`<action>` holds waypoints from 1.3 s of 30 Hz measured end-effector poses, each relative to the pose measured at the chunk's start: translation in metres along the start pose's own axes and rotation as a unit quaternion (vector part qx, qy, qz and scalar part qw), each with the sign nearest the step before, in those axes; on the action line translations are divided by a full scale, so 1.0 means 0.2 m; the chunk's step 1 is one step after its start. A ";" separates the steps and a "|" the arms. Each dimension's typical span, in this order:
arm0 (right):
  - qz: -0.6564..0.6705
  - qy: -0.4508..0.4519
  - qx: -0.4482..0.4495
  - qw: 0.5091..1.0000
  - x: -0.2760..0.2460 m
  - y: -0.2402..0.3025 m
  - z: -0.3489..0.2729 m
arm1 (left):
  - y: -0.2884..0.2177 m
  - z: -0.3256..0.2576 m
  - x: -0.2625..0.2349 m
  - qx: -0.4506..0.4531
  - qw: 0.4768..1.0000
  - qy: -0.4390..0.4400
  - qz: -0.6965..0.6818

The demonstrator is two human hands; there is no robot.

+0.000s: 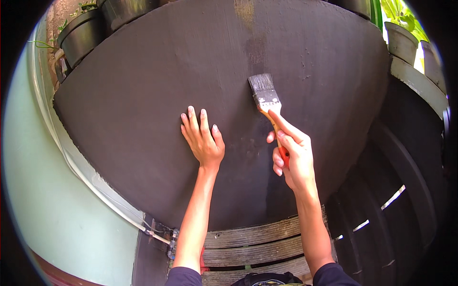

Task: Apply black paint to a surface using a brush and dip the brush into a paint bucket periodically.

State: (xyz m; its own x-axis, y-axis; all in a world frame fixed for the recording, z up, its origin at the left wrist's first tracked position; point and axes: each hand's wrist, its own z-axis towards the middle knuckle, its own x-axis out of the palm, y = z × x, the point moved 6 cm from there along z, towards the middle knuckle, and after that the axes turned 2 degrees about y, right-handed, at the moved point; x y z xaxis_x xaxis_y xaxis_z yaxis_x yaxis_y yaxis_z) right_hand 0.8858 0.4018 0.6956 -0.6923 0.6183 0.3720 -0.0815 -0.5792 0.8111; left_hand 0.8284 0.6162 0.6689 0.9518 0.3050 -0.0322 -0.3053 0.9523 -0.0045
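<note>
Nearest, at the lower edge, two dark sleeves framed the bare forearms, which crossed over weathered wooden slats and hid parts of them. Further up, the left hand lay on the dark surface with its fingers spread, holding nothing. To its right, the right hand was closed around the handle of a paintbrush, one finger stretched along the handle toward the bristles. The brush was over the middle of the dark surface, tilted slightly, its bristle end pointing up and away from the person; its flat bristles were dark grey, the metal band was smeared with dark paint and flecked with white, and the handle ran from yellow-orange to red at its end (the curled fingers hid part of it). Whether the bristle tips touched the surface could not be told. The surface itself was a matt brownish black, with faint ridges to the right of the brush, a darker patch just beyond the bristles and a yellowish streak near the top. On the left, a pale pipe ran beside a light green wall; on the right stood a dark slatted structure. Farthest off, black plant pots lined the upper left edge, and grey pots stood under bright leaves at the upper right.
</note>
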 end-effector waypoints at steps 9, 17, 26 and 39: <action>0.075 0.158 -0.114 0.978 0.03 0.24 0.02 | -0.01 -0.01 0.00 -0.001 1.000 -0.005 -0.005; -0.096 0.236 -0.244 0.936 -0.04 0.37 0.05 | 0.01 0.00 0.00 0.004 1.000 0.001 -0.002; -0.431 0.091 -0.434 0.785 0.05 0.45 0.02 | -0.01 -0.01 0.01 0.000 1.000 0.005 -0.007; -0.509 -0.045 -0.419 0.750 0.08 0.25 0.00 | -0.01 0.00 0.01 0.002 1.000 0.002 0.004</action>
State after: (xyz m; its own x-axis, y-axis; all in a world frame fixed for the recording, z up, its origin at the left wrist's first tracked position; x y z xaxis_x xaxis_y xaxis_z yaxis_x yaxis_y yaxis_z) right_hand 0.8715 0.3820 0.7427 0.0835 0.9785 -0.1888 -0.9837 0.1111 0.1411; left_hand 0.8301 0.6151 0.6685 0.9491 0.3127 -0.0362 -0.3130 0.9498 0.0001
